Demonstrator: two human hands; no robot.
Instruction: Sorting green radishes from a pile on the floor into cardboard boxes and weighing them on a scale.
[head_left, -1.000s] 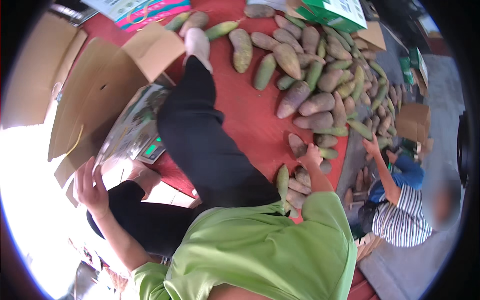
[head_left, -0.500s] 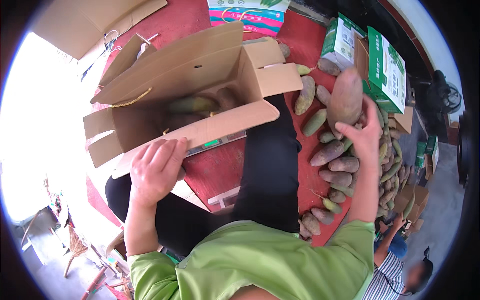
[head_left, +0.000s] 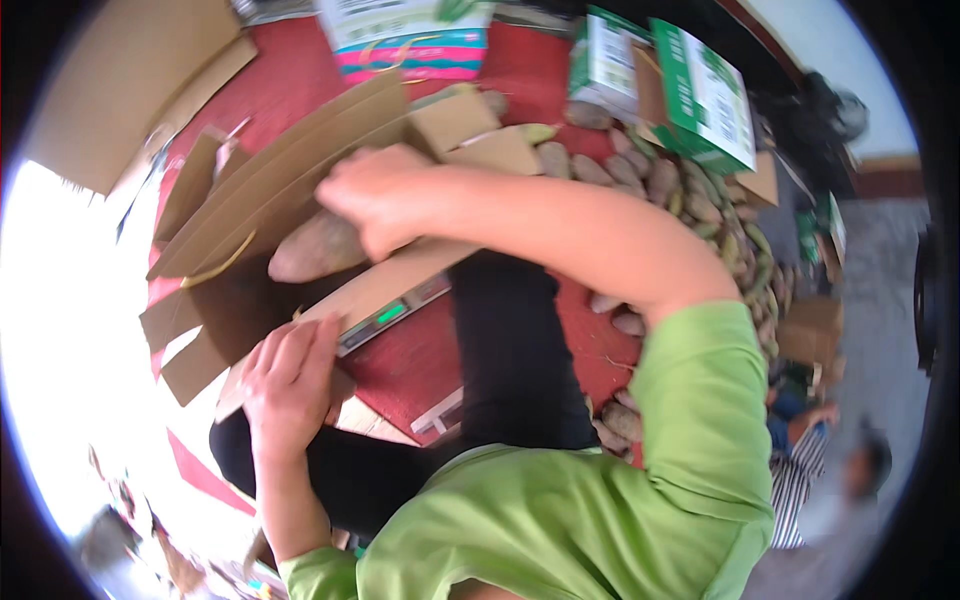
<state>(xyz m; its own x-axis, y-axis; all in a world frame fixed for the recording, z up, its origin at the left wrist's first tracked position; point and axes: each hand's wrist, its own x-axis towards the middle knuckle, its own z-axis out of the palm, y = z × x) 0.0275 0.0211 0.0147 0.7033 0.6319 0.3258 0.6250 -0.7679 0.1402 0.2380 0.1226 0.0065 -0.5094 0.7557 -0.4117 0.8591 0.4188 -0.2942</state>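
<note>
My right hand reaches across my body over an open brown cardboard box and grips a large brownish-purple tuber, which lies inside the box. My left hand rests flat against the box's near flap, fingers together, holding the flap in place. A scale with a green display sits under the box edge, mostly hidden. My green sleeve and black-trousered leg fill the lower middle.
A pile of several tubers runs along the red mat at right. Green-and-white cartons stand at the back right, a colourful printed sack at the back. Another person in a striped shirt sits at lower right.
My right hand has carried the tuber from the right side leftward and down into the box. My left hand has dropped from the box's front wall to its lower flap.
</note>
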